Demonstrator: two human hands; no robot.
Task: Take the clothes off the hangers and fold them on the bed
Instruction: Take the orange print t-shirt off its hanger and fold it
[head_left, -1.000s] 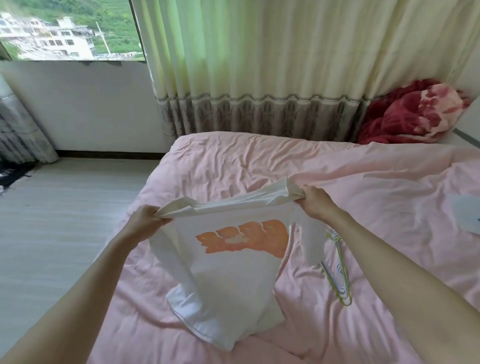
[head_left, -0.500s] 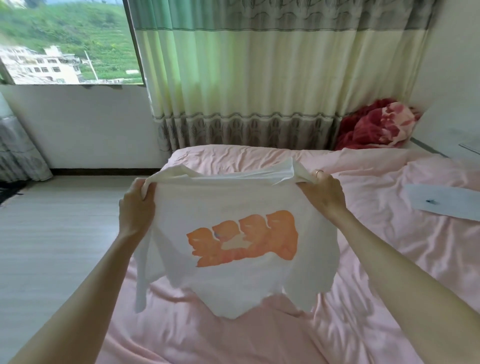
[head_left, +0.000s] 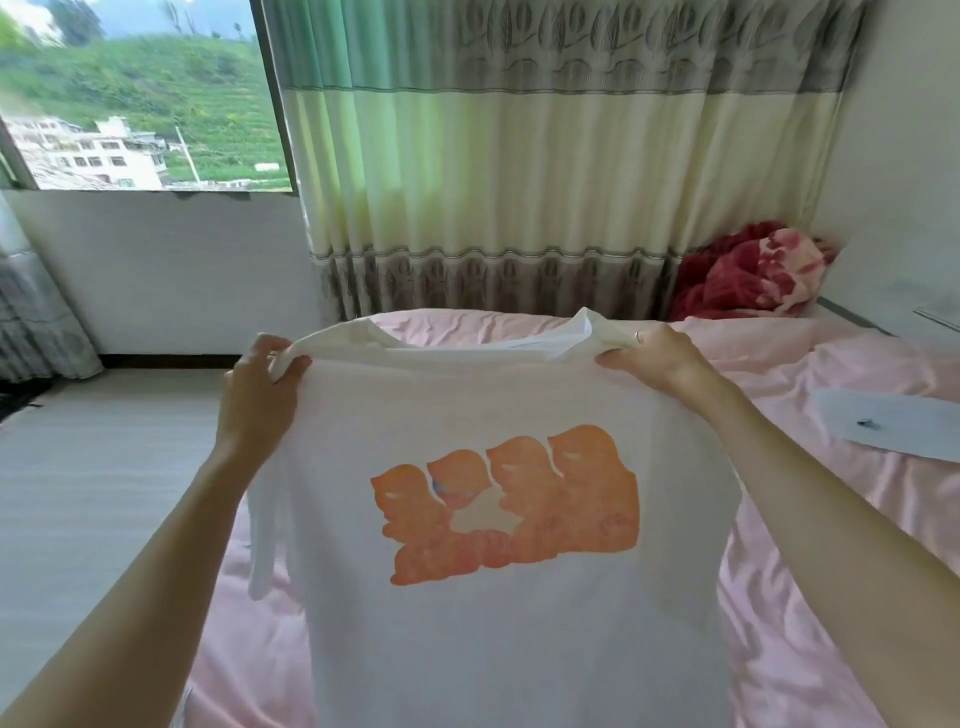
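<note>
A white T-shirt (head_left: 509, 623) with an orange print hangs spread out in front of me above the pink bed (head_left: 810, 519). My left hand (head_left: 260, 395) grips its left shoulder, fingers curled over the fabric. At the other shoulder, my right hand (head_left: 660, 358) pinches the cloth. The shirt's lower part runs past the bottom of the view and hides the bed under it. No hanger shows.
A folded pale garment (head_left: 893, 428) lies on the bed at the right. A red blanket (head_left: 753, 273) is bunched in the far right corner by the curtain (head_left: 519, 208). Bare floor (head_left: 104, 467) runs along the bed's left side under the window.
Both hands have raised the shirt off the bed and pulled it wider, so it now hangs flat. The hanger that lay beside it is out of sight.
</note>
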